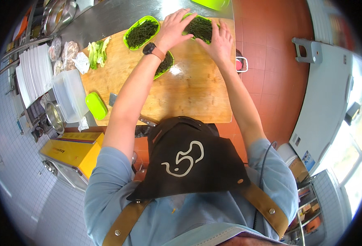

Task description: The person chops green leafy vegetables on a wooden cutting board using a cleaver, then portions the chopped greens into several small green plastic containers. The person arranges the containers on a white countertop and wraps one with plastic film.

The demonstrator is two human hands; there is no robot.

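Note:
Toward the far right corner of a wooden cutting board [196, 92] is a bright green tray [196, 14] of dark green, stringy, seaweed-like strands [200, 28]. My left hand [175, 30], with a watch on the wrist, curves around the tray's left end. At its right end is my right hand [220, 42], thumb at the near rim. A second filled green tray [126, 40] lies left of my left hand. Under my left forearm sits a third one [172, 66], partly hidden. A knife handle [147, 120] and a piece of metal blade [112, 99] show beside that arm.
Lettuce leaves [98, 53] and an upturned-looking green tray [96, 106] lie on the board's left side. Beyond are a translucent plastic bin [70, 95], bagged food [70, 53] and stacked white trays [35, 73]. Another green container [213, 3] stands at the far edge. Right is red tiled floor [270, 70].

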